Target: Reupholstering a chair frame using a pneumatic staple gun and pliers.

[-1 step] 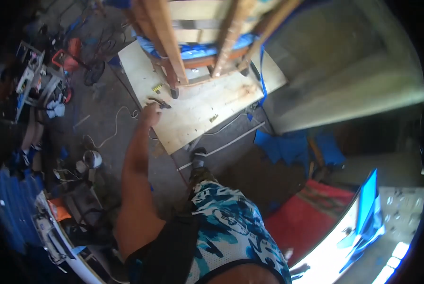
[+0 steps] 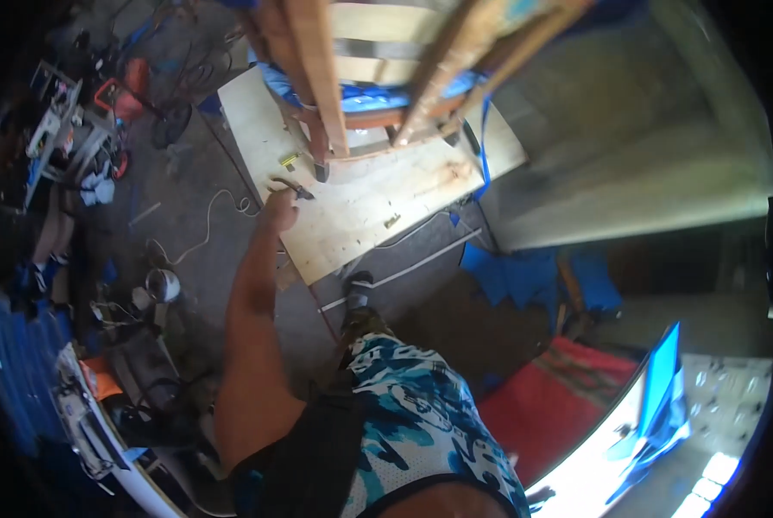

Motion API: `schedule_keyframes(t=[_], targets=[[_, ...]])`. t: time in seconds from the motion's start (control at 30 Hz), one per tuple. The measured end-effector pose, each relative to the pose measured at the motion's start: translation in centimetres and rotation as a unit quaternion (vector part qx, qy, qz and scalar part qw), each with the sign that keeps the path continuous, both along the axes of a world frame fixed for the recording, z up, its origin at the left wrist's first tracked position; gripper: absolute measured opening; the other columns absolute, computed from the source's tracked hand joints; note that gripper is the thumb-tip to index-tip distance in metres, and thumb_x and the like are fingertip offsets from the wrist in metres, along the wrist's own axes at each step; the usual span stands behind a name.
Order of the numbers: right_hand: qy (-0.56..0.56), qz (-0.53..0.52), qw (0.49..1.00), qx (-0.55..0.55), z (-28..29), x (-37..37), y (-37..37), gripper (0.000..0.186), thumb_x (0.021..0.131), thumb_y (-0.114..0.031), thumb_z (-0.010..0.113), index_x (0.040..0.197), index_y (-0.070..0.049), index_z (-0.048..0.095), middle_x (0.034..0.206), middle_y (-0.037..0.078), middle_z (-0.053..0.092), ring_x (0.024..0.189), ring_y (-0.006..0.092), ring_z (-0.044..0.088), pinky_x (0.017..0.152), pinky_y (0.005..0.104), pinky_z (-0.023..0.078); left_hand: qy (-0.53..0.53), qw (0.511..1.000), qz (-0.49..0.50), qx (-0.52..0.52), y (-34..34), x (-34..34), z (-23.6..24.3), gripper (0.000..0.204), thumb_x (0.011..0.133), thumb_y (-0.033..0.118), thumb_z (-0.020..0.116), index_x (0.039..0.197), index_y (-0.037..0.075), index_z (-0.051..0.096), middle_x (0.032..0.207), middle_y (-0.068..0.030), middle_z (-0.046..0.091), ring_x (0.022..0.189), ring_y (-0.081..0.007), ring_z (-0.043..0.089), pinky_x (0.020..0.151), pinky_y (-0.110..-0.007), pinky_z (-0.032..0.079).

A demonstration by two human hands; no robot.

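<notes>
My left hand [image 2: 280, 210] reaches forward to the left edge of a pale wooden board [image 2: 343, 233]. Its fingers are curled at the dark pliers [image 2: 300, 191], one curved handle of which sticks out past the knuckles. The grip is small and partly hidden. Just beyond the pliers lies a small yellow piece [image 2: 289, 161], and another small yellowish piece [image 2: 391, 221] rests nearer the board's front edge. A wooden chair [image 2: 321, 145] with a blue-covered part stands on the board. My right hand does not show.
A white cable [image 2: 208, 229] loops over the floor at the left, near a cluttered metal rack [image 2: 56, 129] and a red tool [image 2: 129, 102]. A large pale panel [image 2: 628, 173] stands at the right. Blue scraps [image 2: 511, 274] and a red cloth [image 2: 542, 406] lie nearer.
The view has shifted slightly. My left hand stays by the pliers on the board, and nothing else has visibly moved.
</notes>
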State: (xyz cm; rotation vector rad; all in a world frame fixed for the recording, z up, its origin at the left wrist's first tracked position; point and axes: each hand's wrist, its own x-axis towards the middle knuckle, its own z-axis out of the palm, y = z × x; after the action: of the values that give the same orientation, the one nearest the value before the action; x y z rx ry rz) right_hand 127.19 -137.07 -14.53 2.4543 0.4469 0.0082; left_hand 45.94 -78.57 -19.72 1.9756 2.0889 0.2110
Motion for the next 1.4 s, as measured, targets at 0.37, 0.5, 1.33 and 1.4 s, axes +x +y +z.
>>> schedule_keyframes(t=[0.37, 0.5, 1.33, 1.4], targets=[[0.419, 0.483, 0.757, -0.136, 0.1, -7.2, 18.0, 0.032, 0.092, -0.039, 0.064, 0.108, -0.010, 0.064, 0.096, 0.014, 0.069, 0.082, 0.0313, 0.068, 0.070, 0.0491, 0.056, 0.161, 0.985, 0.056, 0.026, 4.5, -2.2, -11.8, 0.045, 0.084, 0.016, 0.066, 0.128, 0.013, 0.056, 0.138, -0.0063, 0.051, 0.135, -0.0262, 0.046, 0.108, -0.051, 0.041], [0.551, 0.544, 0.597, -0.211, -3.6, 0.6, 11.1, 0.027, 0.090, -0.036, 0.066, 0.101, -0.011, 0.066, 0.095, 0.013, 0.069, 0.082, 0.0308, 0.067, 0.069, 0.0488, 0.056, 0.185, 0.977, 0.044, 0.094, 5.5, -1.6, -15.3, 0.039, 0.086, 0.018, 0.062, 0.123, 0.008, 0.059, 0.121, -0.0093, 0.056, 0.122, -0.0259, 0.052, 0.108, -0.045, 0.038], [0.470, 0.500, 0.717, -0.121, 0.7, -24.0, 29.2, 0.020, 0.087, -0.022, 0.067, 0.104, -0.013, 0.071, 0.109, 0.007, 0.071, 0.097, 0.0280, 0.070, 0.079, 0.0468, 0.058, 0.067, 0.984, 0.163, 0.037, 14.4, -6.4, -14.1, 0.019, 0.093, 0.019, 0.062, 0.110, 0.012, 0.060, 0.112, -0.0089, 0.063, 0.115, -0.0265, 0.060, 0.089, -0.044, 0.054], [0.473, 0.496, 0.720, -0.109, -1.7, -22.7, 28.5, 0.020, 0.087, -0.022, 0.067, 0.105, -0.014, 0.072, 0.109, 0.007, 0.071, 0.097, 0.0281, 0.070, 0.079, 0.0466, 0.058, 0.031, 0.983, 0.179, -0.002, 14.6, -6.3, -14.0, 0.020, 0.093, 0.018, 0.061, 0.112, 0.011, 0.058, 0.112, -0.0088, 0.062, 0.116, -0.0267, 0.060, 0.088, -0.045, 0.055]])
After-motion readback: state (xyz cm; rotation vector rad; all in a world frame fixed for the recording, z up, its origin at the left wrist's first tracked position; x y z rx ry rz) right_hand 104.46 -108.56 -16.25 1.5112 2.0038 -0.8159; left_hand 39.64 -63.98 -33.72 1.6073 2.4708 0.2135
